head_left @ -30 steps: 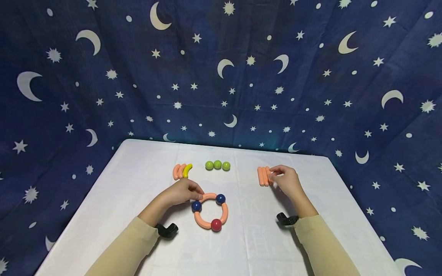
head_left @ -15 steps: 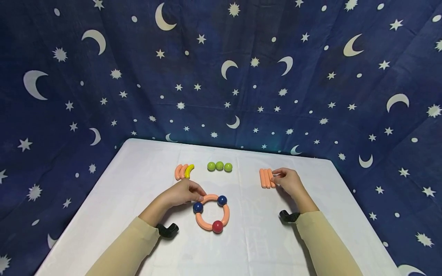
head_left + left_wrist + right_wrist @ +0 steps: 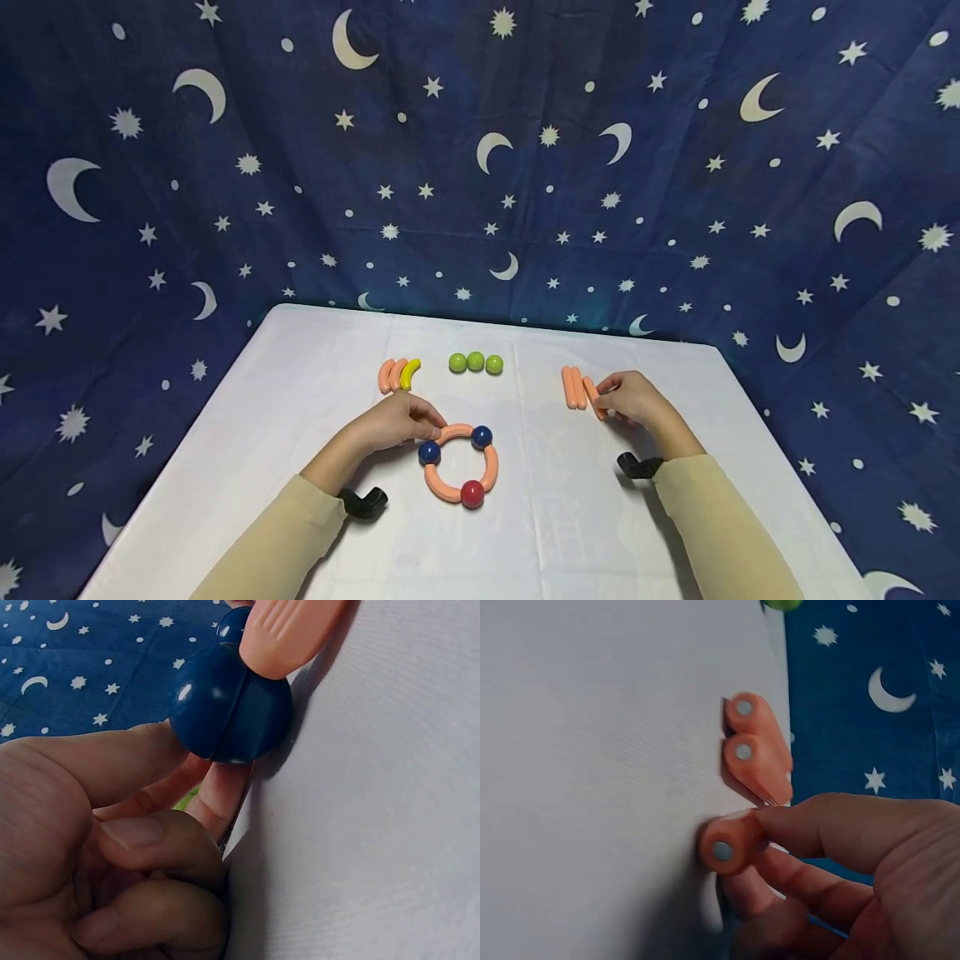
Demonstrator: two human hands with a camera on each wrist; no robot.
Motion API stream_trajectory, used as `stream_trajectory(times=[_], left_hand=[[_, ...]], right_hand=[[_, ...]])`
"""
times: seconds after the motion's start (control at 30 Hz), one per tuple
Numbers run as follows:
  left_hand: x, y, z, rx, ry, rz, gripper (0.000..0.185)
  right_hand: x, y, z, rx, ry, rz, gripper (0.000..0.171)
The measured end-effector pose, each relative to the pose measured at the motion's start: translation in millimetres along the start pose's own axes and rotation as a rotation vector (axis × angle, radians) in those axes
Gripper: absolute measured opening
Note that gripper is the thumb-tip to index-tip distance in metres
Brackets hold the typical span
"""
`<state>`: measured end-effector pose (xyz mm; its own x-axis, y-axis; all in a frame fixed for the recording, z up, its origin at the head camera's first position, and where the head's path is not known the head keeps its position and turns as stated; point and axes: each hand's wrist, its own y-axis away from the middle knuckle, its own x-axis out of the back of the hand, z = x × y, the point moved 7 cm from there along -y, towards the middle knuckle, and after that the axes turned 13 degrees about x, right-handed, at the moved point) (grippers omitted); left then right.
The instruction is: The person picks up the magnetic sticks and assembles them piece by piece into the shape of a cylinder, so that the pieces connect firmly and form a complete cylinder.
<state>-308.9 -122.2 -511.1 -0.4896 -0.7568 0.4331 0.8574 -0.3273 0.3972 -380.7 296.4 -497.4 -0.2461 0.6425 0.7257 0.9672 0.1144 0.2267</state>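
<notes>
Fingers of the right hand (image 3: 633,397) pinch one orange stick (image 3: 593,397), tilted away from the two sticks (image 3: 571,387) beside it. The left hand (image 3: 393,419) seems to pinch the ring (image 3: 458,464) near its blue ball (image 3: 229,705); a pull could probably break the ring's joints.

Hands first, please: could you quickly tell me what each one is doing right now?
Left hand: holds the ring of orange curves and balls by its top curve.
Right hand: pinches one straight orange stick.
</notes>
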Motion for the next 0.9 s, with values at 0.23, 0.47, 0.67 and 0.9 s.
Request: stream_trajectory(times=[0.23, 0.47, 0.67, 0.9], left_hand=[[1.2, -0.4, -3.2, 0.024, -0.004, 0.017, 0.015], [-0.5, -1.1, -3.3, 0.02, 0.007, 0.012, 0.017], [-1.0, -0.5, -2.7, 0.023, 0.019, 0.01, 0.016], [-0.7, 0.0, -1.0, 0.023, 0.025, 0.012, 0.014]], right_hand=[[-5, 5, -9, 0.048, 0.048, 0.025, 0.034], [-5, 17, -12, 0.129, -0.062, 0.062, 0.032], [-18, 31, -38, 0.358, -0.194, 0.118, 0.031], [-63, 49, -86, 0.502, -0.41, 0.083, 0.027]])
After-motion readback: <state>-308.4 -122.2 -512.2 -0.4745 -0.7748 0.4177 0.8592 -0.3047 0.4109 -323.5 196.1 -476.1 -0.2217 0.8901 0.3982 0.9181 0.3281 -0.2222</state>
